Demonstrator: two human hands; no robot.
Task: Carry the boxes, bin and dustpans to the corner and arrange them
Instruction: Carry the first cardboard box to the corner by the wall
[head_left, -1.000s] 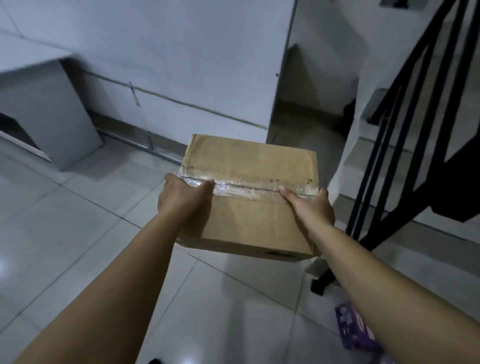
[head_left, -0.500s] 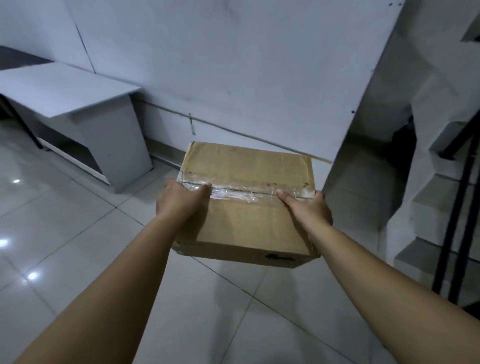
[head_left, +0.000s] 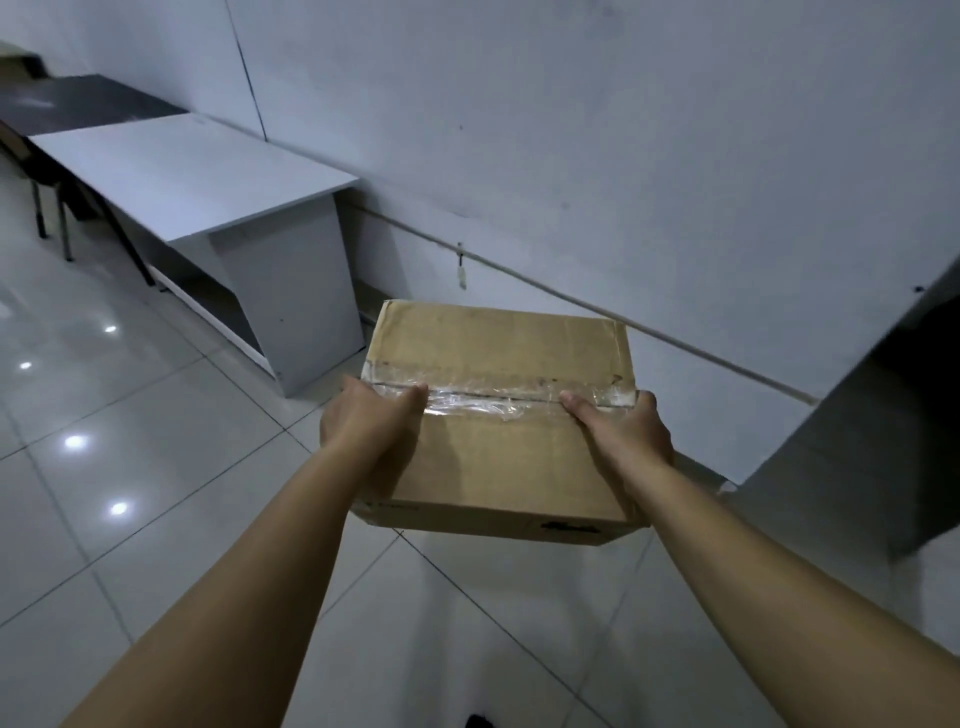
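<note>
One cardboard box is held clear of the floor by both hands, arms extended forward.

Left hand: clamped on the box's left side at the level of the taped seam. The thumb lies across the top face, its tip on the tape; the remaining fingers pass over the left edge and cannot be seen. The hand grips the box.

Right hand: placed on the opposite side at the same seam level. The thumb lies on the top face, pointing inward along the tape; the other fingers wrap over the right edge, out of view. This hand also grips the box.

Box condition: flaps closed, with a strip of clear, wrinkled tape running side to side across the top, from one thumb to the other. The near face carries a dark printed mark at its lower right, too small to read. The box sits roughly level between the two grips, its far half extending beyond the hands.

Surroundings, relative to the grip: below the box, glossy pale tiles with light reflections off to the left. Beyond the box's far edge, a white wall with a thin conduit running diagonally along it. Ahead and left of the left hand, a white desk stands against the wall, with a dark tabletop further back. Right of the right hand, a grey slanted panel, shadowed beneath.
</note>
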